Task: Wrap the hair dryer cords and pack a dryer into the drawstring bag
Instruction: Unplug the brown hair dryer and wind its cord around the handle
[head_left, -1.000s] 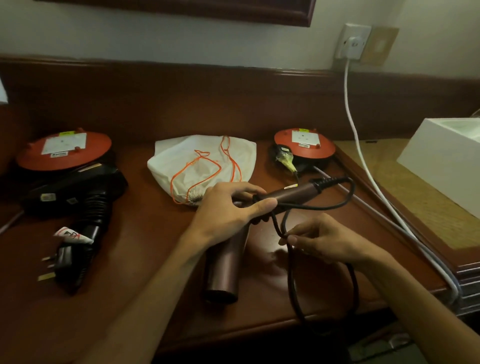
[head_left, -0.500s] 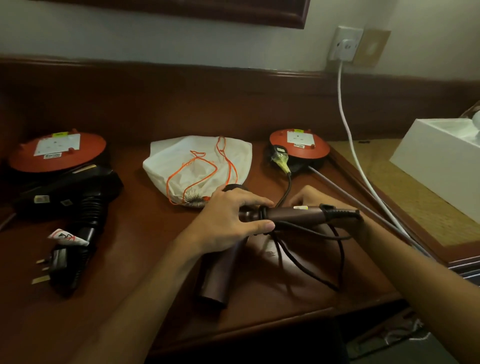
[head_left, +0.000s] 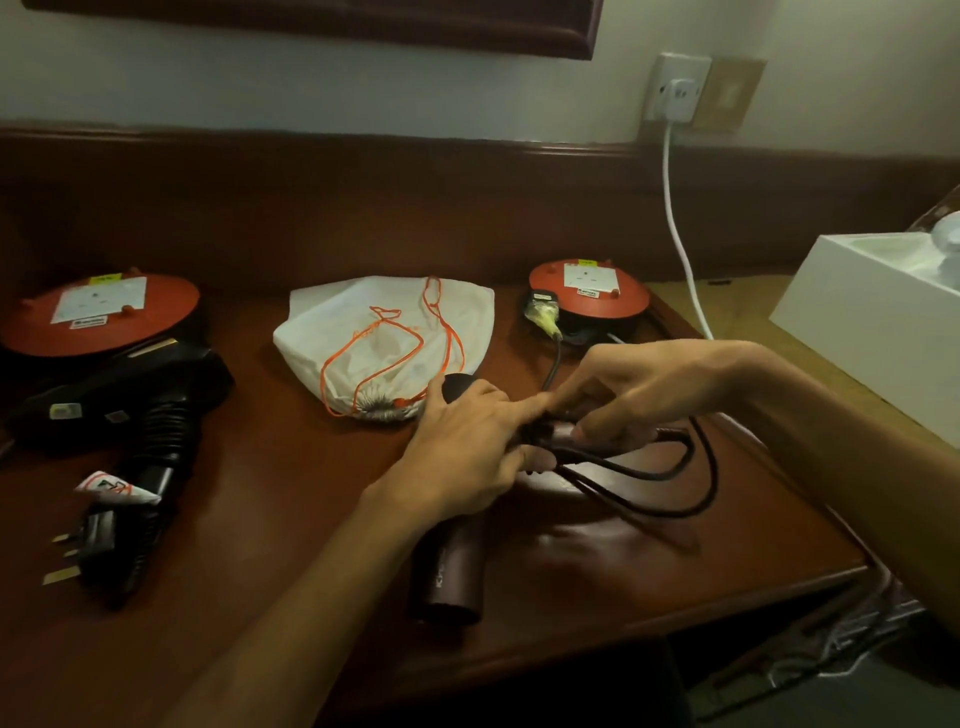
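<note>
On the dark polished wooden counter (head_left: 270, 519) the maroon barrel-shaped hair dryer (head_left: 451, 577) lies; left hand (head_left: 467, 452) grips its handle, right hand (head_left: 634, 395) pinches its black cord (head_left: 675, 467) there; white drawstring cloth bag (head_left: 384, 332) lies just behind

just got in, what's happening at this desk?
A person is winding the cord onto the handle of the brown hair dryer. The left hand grips the dryer, and the right hand holds cord against the handle. A loop lies loose on the desk. The white drawstring bag lies behind, drawn closed. A black dryer lies left.
</note>
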